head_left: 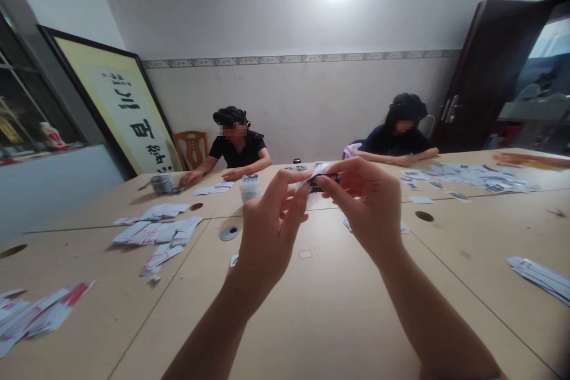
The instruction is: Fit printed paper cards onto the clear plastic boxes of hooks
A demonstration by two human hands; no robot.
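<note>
My left hand [271, 228] and my right hand [365, 202] are raised above the beige table [320, 309], fingertips meeting. Between them they pinch a small item [321, 177], dark with a white strip or label at its left end; I cannot make out exactly what it is. Both hands have fingers closed in a pinch on it. Below the hands, a small white sticker with a red outline [305, 254] lies on the table. A few white slips [403, 227] lie partly hidden behind my right hand.
Piles of white and red cards [154, 231] lie left, more at the near left edge [35, 314] and right edge [541, 276]. A stack of small containers [250, 186] stands mid-table. Two seated people [236, 148] [401, 133] work across the table. Round cable holes [424, 216] dot the tabletop.
</note>
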